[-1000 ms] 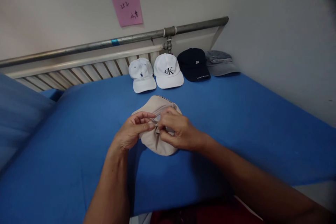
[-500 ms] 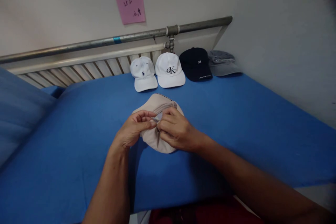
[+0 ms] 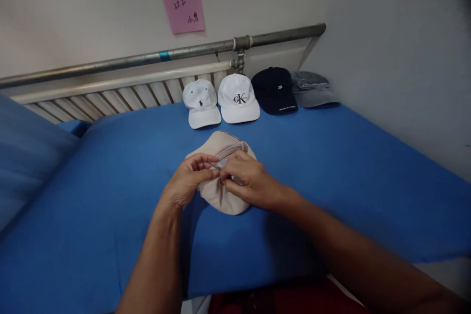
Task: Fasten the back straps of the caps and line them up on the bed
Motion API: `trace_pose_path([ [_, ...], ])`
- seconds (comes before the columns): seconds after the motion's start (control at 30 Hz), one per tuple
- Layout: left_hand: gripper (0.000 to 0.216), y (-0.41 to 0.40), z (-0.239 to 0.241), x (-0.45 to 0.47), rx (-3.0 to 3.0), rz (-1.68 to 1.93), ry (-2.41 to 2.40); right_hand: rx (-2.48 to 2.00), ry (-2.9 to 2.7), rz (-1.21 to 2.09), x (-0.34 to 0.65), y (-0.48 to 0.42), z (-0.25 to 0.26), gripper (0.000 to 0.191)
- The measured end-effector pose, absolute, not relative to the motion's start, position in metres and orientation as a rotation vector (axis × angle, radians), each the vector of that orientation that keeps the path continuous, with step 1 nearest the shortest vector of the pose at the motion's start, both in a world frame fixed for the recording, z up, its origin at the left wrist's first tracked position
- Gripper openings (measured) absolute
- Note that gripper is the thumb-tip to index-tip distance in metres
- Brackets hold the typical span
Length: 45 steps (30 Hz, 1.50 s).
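A beige baseball cap (image 3: 224, 201) lies on the blue-covered surface in front of me, its inner band partly showing. My left hand (image 3: 189, 179) grips the cap's left side, thumb and fingers pinched near its strap. Across from it, my right hand (image 3: 250, 179) has its fingers curled and pinched at the strap in the middle of the cap. The fingertips of both hands nearly meet, and my right hand hides part of the strap and its fastening.
Behind the beige cap stand a white cap with a small emblem (image 3: 203, 100), a white lettered cap (image 3: 239, 100), a black cap (image 3: 274, 91) and a grey cap (image 3: 314, 91). A radiator (image 3: 147, 91) and metal pipe (image 3: 117, 61) run along the wall. A blue curtain (image 3: 29, 152) hangs left.
My right hand's fingers have shifted slightly at the strap, curling a little differently. My left hand and the beige cap stay nearly in place.
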State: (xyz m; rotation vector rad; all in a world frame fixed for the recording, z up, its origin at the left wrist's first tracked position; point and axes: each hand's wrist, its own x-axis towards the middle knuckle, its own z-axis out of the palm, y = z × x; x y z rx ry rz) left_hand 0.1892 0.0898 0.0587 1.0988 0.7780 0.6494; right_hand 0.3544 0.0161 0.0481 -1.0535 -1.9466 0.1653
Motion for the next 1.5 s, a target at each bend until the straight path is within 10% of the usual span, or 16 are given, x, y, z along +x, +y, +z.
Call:
trace_pose_path([
  [0.73,0.025,0.089,0.060,0.187,1.079,0.730,0.722,-1.096,-1.635,0.897,0.369,0.015,0.052,0.018],
  [1.27,0.019,0.088,0.061,0.183,1.235,0.633,0.688,-1.279,-1.722,0.614,0.354,0.014,0.052,0.008],
  [1.5,0.012,0.093,0.062,0.174,1.194,0.562,0.755,-1.142,-1.504,1.117,0.365,0.012,0.058,0.013],
])
